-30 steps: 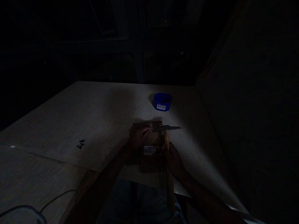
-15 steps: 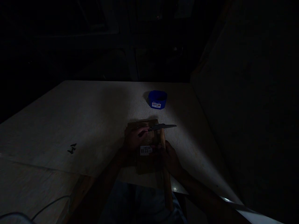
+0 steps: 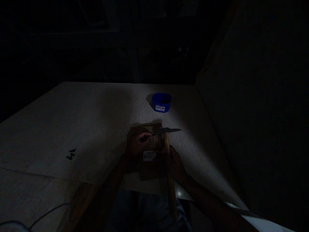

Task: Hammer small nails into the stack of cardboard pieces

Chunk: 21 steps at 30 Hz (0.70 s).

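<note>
My right hand (image 3: 175, 162) is wrapped round the wooden handle of a hammer (image 3: 171, 188). The hammer's long dark metal head points left and right just above a brown wooden block (image 3: 146, 127) on the table. Over the left part of the block, my left hand (image 3: 137, 143) is pinched around a small dark piece (image 3: 153, 134), too dim to name, close to the left tip of the hammer head. A white label (image 3: 149, 156) with the number 1218 lies on the block between my hands.
Beyond the block stands a blue plastic tub (image 3: 161, 103) with a label. Several small dark pieces (image 3: 70, 154) lie on the pale table (image 3: 96, 119) to the left. A cable (image 3: 48, 212) runs at the lower left, and a dark wall (image 3: 253, 106) rises on the right.
The whole view has shifted slightly, so everything sits a little further left. The hammer and both hands keep nearly the same places over the block.
</note>
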Each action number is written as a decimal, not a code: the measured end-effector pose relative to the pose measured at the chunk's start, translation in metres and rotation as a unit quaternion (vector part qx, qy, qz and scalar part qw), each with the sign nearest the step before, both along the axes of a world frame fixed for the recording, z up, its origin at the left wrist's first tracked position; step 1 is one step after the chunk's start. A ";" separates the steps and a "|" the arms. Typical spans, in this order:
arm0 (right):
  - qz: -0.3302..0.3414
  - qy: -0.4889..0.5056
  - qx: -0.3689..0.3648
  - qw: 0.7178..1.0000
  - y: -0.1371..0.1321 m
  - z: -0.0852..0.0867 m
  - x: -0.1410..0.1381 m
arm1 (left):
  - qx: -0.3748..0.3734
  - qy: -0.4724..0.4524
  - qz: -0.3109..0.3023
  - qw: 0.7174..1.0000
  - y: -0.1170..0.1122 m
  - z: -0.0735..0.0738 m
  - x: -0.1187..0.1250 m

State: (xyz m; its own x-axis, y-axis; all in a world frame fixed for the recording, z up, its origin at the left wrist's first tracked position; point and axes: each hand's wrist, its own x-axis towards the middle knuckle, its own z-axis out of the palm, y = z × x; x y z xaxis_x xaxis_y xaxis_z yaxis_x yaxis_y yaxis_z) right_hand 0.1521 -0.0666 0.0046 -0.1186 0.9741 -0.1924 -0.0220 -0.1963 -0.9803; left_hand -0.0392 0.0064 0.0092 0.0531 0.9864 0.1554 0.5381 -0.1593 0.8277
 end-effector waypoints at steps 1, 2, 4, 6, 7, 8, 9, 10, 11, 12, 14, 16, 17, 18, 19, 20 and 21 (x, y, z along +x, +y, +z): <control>0.001 -0.001 0.004 1.000 0.000 0.000 0.000 | -0.001 0.000 0.001 1.000 0.000 0.000 0.000; 0.001 -0.003 0.009 1.000 0.000 0.001 0.000 | -0.001 0.000 0.002 1.000 0.000 0.000 0.000; 0.000 -0.013 0.018 1.000 0.001 0.003 0.000 | -0.003 0.002 0.000 1.000 0.000 0.000 -0.001; 0.000 -0.021 0.024 0.999 0.001 0.006 0.001 | -0.004 0.003 -0.001 1.000 0.001 -0.002 -0.001; 0.000 -0.024 0.027 0.999 0.001 0.008 0.001 | -0.004 0.001 -0.001 1.000 0.001 -0.004 -0.001; -0.001 -0.026 0.029 0.999 0.001 0.009 0.000 | -0.005 -0.001 0.000 1.000 0.001 -0.005 -0.002; -0.002 -0.025 0.028 0.999 0.001 0.009 0.000 | -0.009 -0.002 0.001 1.000 0.002 -0.006 -0.002; 0.000 -0.023 0.025 0.999 0.001 0.010 0.000 | -0.012 -0.004 0.000 1.000 0.002 -0.007 -0.003; 0.001 -0.021 0.021 1.000 0.001 0.010 0.000 | -0.016 -0.005 -0.002 1.000 0.002 -0.008 -0.003; 0.003 -0.019 0.018 1.000 0.001 0.010 0.000 | -0.018 -0.007 -0.005 1.000 0.002 -0.007 -0.004; 0.002 -0.020 0.019 1.000 0.001 0.009 -0.001 | -0.016 -0.009 -0.011 1.000 0.002 -0.006 -0.005; -0.003 -0.033 0.027 0.999 0.001 0.007 0.000 | -0.011 -0.008 -0.013 1.000 0.002 -0.003 -0.006; -0.006 -0.040 0.030 0.999 0.001 0.006 0.000 | -0.009 -0.005 -0.016 1.000 0.002 -0.002 -0.006; -0.006 -0.043 0.032 0.999 0.001 0.005 0.000 | -0.007 -0.001 -0.019 1.000 0.002 -0.001 -0.006; -0.005 -0.042 0.034 0.999 0.001 0.004 0.000 | -0.008 0.003 -0.022 1.000 0.002 -0.001 -0.006; -0.002 -0.039 0.035 0.999 0.001 0.003 0.001 | -0.010 0.006 -0.025 1.000 0.002 -0.001 -0.006; 0.001 -0.034 0.034 0.999 0.001 0.003 0.001 | -0.012 0.008 -0.026 1.000 0.002 -0.001 -0.006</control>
State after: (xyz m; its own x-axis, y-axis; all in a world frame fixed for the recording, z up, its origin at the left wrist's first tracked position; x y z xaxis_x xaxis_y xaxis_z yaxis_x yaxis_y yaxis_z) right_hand 0.1527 -0.0652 0.0073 -0.1093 0.9851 -0.1330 0.0457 -0.1287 -0.9906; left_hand -0.0456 0.0084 0.0083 0.1073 0.9856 0.1309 0.5424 -0.1684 0.8231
